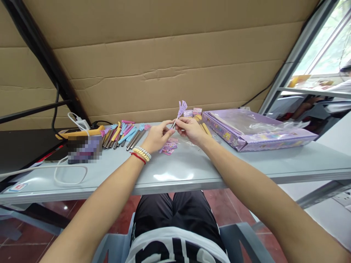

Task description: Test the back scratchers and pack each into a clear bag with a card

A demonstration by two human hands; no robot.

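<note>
Both my hands meet over the grey table (192, 168) and pinch one small toy stick with a purple hand-shaped top (181, 108). My left hand (157, 137), with bead bracelets at the wrist, grips the lower end of the metal shaft. My right hand (190, 129) pinches the shaft just below the purple top. Under my hands lie small pink and purple stickers (169, 146). To the left of my left hand lies a row of several similar sticks (123, 134) with blue, pink, yellow and purple tops.
A shallow purple cardboard box (255, 129) with clear plastic film lies at the right. A yellow power strip (79, 132) with white cables and a blurred object sit at the left. A cardboard wall stands behind the table. Another person sits far right by a window.
</note>
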